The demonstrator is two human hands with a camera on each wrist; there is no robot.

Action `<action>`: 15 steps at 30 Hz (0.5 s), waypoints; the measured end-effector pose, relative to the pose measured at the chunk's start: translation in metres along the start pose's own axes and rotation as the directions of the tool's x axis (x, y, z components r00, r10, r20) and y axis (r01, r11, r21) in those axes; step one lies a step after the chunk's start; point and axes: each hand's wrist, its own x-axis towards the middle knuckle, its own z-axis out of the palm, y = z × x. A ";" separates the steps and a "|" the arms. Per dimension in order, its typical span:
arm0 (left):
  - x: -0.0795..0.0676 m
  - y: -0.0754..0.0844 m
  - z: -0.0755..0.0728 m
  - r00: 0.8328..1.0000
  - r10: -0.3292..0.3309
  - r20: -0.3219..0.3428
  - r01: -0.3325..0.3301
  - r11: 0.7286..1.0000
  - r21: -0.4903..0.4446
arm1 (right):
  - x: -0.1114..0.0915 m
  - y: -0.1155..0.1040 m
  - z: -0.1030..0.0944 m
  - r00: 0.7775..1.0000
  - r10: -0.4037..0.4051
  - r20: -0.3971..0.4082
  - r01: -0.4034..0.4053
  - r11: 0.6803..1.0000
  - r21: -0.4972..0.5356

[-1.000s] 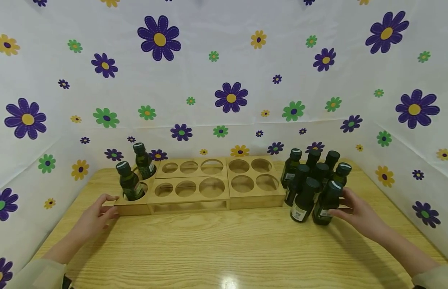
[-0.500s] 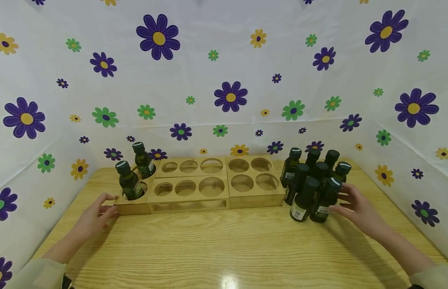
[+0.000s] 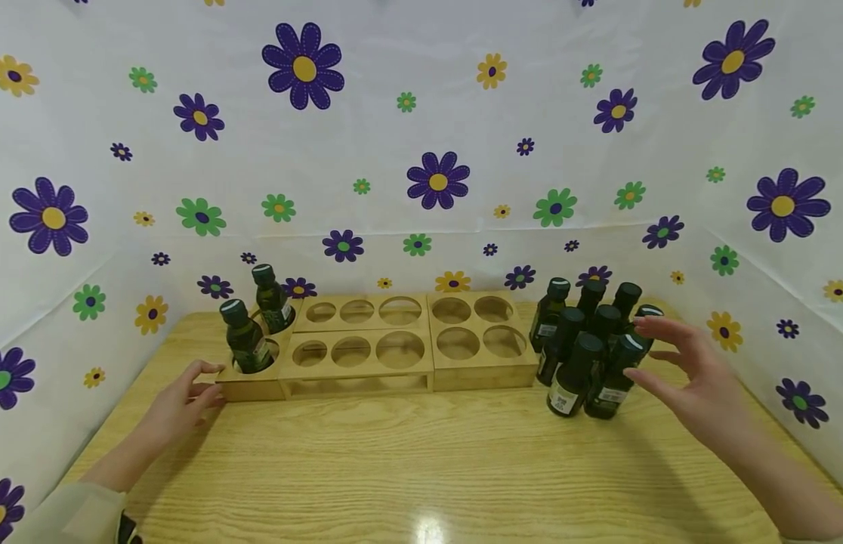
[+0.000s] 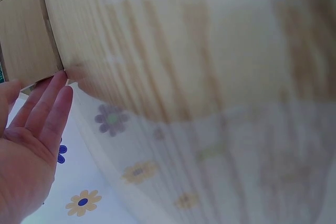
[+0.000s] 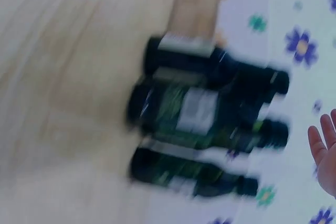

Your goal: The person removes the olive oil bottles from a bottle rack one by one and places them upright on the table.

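On the left, my left hand touches the near left corner of a long wooden bottle rack. Its fairly straight fingers meet the rack's end in the left wrist view. Two dark green bottles, a front one and a back one, stand in the rack's leftmost holes. My right hand is raised with thumb and fingers spread, holding nothing. It hovers just right of the nearest green bottle in a tight upright cluster. In the right wrist view, its fingers appear apart from the blurred bottles.
Several dark bottles with black caps crowd together at the rack's right end, such as the front bottle. The rack's middle and right holes hold no bottles. A flower-patterned white cloth encloses the wooden table at back and sides.
The nearest right bottle shifted slightly left against the cluster. My right hand then came off it, rising with its fingers spread. My left hand stayed at the rack's corner.
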 end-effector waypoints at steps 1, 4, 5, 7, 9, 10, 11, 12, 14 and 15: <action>0.000 0.000 0.000 1.000 0.000 0.001 0.000 1.000 0.002 | 0.003 -0.007 0.005 1.000 -0.028 0.008 0.028 1.000 0.005; 0.000 0.001 -0.001 1.000 0.002 0.004 -0.002 1.000 0.010 | 0.013 -0.022 0.023 0.993 -0.108 0.056 0.106 0.993 0.045; 0.000 0.001 -0.002 1.000 0.002 0.006 -0.002 1.000 0.012 | 0.016 -0.025 0.030 0.988 -0.135 0.080 0.130 0.989 0.069; 0.000 0.002 -0.002 1.000 0.004 0.007 -0.004 1.000 0.014 | 0.022 -0.031 0.044 0.976 -0.176 0.126 0.163 0.980 0.111; 0.000 0.003 -0.002 1.000 0.005 0.008 -0.005 1.000 0.011 | 0.027 -0.035 0.059 0.968 -0.196 0.158 0.171 0.972 0.159; -0.001 0.004 -0.001 1.000 0.004 0.007 -0.004 1.000 0.010 | 0.030 -0.037 0.067 0.964 -0.206 0.171 0.176 0.969 0.175; -0.001 0.004 -0.001 1.000 0.003 0.007 -0.003 1.000 0.011 | 0.032 -0.039 0.075 0.960 -0.212 0.181 0.177 0.966 0.191; -0.001 0.004 -0.001 1.000 0.002 0.006 -0.002 1.000 0.009 | 0.035 -0.040 0.082 0.958 -0.214 0.190 0.176 0.964 0.199; 0.000 0.003 -0.001 1.000 0.004 0.006 -0.004 1.000 0.007 | 0.041 -0.042 0.097 0.956 -0.200 0.213 0.155 0.966 0.208; 0.000 0.003 -0.001 1.000 0.003 0.006 -0.003 1.000 0.006 | 0.043 -0.043 0.104 0.955 -0.190 0.228 0.142 0.967 0.212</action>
